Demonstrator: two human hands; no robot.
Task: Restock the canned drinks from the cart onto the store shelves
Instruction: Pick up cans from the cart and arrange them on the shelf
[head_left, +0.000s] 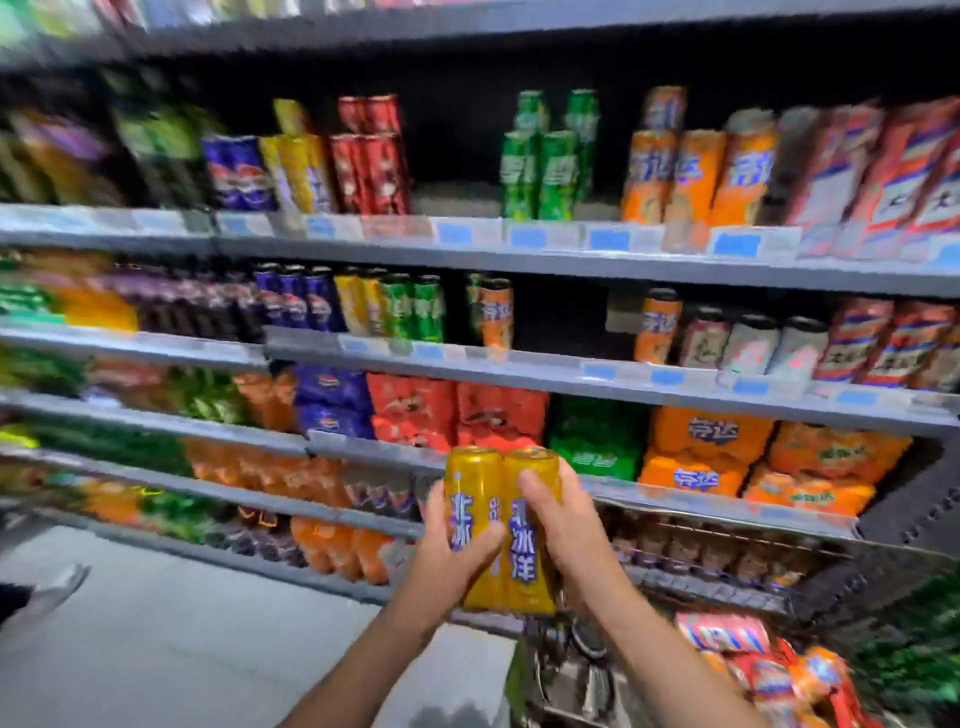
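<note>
two yellow cans (501, 525) gripped upright, side by side, by left hand (452, 545) and right hand (566, 530), fingers curled round them, before the shelves (571, 260). not yet shelved; gaps open on middle rows, more stock visible in cart (737, 670).

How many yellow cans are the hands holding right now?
2. Both are upright and side by side, in front of the shelves: the left yellow can is gripped by the left hand, the right yellow can by the right hand. None seems hidden behind them.
</note>
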